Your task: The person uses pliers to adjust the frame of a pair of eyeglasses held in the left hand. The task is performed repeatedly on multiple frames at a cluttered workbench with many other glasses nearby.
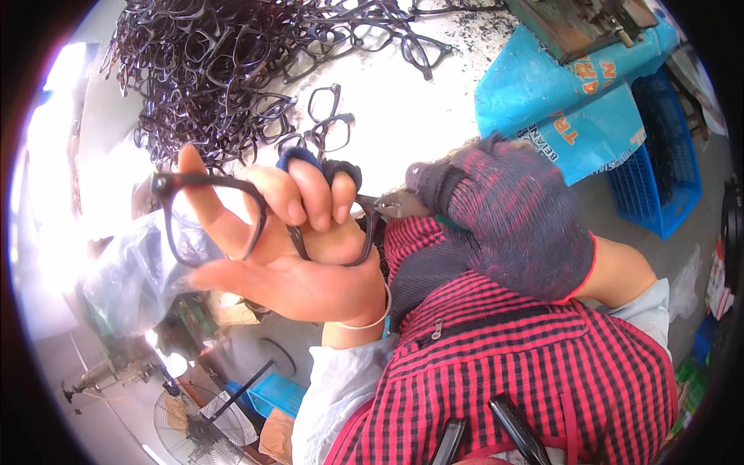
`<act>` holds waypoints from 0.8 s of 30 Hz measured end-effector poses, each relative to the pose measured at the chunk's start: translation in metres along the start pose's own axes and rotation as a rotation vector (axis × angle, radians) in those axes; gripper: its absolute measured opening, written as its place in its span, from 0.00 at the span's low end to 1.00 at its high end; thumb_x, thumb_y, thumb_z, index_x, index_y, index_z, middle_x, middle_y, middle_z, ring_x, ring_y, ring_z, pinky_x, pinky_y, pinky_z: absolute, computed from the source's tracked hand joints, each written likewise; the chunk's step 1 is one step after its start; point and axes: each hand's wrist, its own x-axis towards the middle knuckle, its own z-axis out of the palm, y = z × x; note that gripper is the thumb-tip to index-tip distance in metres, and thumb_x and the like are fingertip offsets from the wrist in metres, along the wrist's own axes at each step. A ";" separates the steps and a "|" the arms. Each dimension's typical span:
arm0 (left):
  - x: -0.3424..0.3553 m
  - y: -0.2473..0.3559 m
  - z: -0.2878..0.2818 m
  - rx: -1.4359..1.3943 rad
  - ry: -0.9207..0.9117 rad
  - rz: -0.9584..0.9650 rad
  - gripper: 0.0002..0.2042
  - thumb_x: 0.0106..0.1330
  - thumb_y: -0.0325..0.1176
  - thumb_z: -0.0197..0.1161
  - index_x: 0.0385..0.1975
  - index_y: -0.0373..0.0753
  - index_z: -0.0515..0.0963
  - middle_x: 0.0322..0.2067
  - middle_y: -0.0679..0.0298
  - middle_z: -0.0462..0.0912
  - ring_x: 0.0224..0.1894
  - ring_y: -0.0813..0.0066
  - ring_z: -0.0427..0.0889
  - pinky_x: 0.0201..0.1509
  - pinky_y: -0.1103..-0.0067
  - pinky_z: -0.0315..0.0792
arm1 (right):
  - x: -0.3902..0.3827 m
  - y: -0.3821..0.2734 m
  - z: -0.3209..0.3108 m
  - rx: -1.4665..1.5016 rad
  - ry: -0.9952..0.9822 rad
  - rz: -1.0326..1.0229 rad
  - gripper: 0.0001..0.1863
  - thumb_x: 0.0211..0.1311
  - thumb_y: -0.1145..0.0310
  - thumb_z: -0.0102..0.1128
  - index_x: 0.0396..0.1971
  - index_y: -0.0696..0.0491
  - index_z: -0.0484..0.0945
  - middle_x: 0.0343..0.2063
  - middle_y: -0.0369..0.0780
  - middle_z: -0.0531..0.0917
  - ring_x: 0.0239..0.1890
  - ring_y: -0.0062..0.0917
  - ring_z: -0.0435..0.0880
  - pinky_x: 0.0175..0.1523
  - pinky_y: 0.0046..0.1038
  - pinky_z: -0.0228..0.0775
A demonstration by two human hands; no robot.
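My left hand (pixel 310 291), bare except for dark fabric bands on some fingers, is closed around a dark eyeglass frame (pixel 221 181). Its fingers curl over the bridge and one rim, while the index finger and thumb lie by the other rim. In a dark knit glove with a red cuff edge, my right hand (pixel 515 221) grips pliers (pixel 401 204), whose handles are mostly hidden. The metal jaws are at the right end of the frame; whether they bite on it I cannot tell.
A large heap of dark eyeglass frames (pixel 205 70) covers the far left of the white tabletop (pixel 446 108). Blue printed sheeting (pixel 504 97) lies under a metal machine (pixel 585 27) at far right, near a blue crate (pixel 663 194). Lower left are a clear plastic bag (pixel 128 263) and a fan (pixel 201 426).
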 end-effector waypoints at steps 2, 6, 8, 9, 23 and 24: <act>-0.009 0.008 0.000 0.077 0.074 -0.044 0.39 0.72 0.68 0.30 0.73 0.45 0.53 0.26 0.67 0.62 0.23 0.79 0.57 0.26 0.81 0.57 | 0.000 0.003 0.008 0.548 -0.115 0.077 0.22 0.55 0.61 0.66 0.50 0.49 0.81 0.40 0.46 0.83 0.41 0.42 0.83 0.47 0.39 0.75; -0.024 0.073 -0.052 0.777 0.048 -0.456 0.32 0.73 0.62 0.41 0.66 0.43 0.63 0.28 0.64 0.70 0.28 0.75 0.69 0.32 0.79 0.65 | -0.015 0.029 0.004 1.495 -0.157 0.408 0.25 0.63 0.67 0.61 0.59 0.57 0.72 0.41 0.47 0.82 0.42 0.34 0.84 0.49 0.33 0.78; -0.015 0.115 -0.085 1.330 -0.420 -0.659 0.21 0.73 0.48 0.52 0.54 0.38 0.77 0.35 0.59 0.81 0.36 0.68 0.79 0.42 0.77 0.72 | -0.033 0.052 0.006 1.705 -0.074 0.551 0.32 0.64 0.66 0.58 0.66 0.62 0.60 0.42 0.47 0.81 0.42 0.31 0.82 0.50 0.35 0.79; -0.011 0.125 -0.086 1.646 -0.671 -0.635 0.15 0.70 0.40 0.58 0.49 0.36 0.81 0.38 0.57 0.82 0.39 0.66 0.81 0.47 0.76 0.74 | -0.032 0.052 0.006 1.681 -0.088 0.587 0.33 0.64 0.65 0.58 0.66 0.62 0.60 0.42 0.46 0.81 0.43 0.31 0.82 0.50 0.34 0.79; 0.033 -0.063 -0.175 1.540 0.516 -0.436 0.17 0.58 0.45 0.71 0.27 0.34 0.86 0.21 0.62 0.84 0.24 0.72 0.81 0.33 0.74 0.74 | -0.057 0.036 0.026 2.082 0.002 0.702 0.29 0.73 0.61 0.51 0.68 0.55 0.58 0.50 0.50 0.79 0.48 0.34 0.82 0.52 0.37 0.79; 0.030 -0.055 -0.176 1.230 0.546 -0.464 0.14 0.59 0.42 0.71 0.25 0.35 0.84 0.19 0.65 0.81 0.21 0.75 0.78 0.29 0.75 0.71 | -0.063 0.036 0.025 2.094 0.063 0.741 0.30 0.74 0.61 0.49 0.69 0.55 0.56 0.51 0.50 0.78 0.49 0.33 0.81 0.52 0.38 0.79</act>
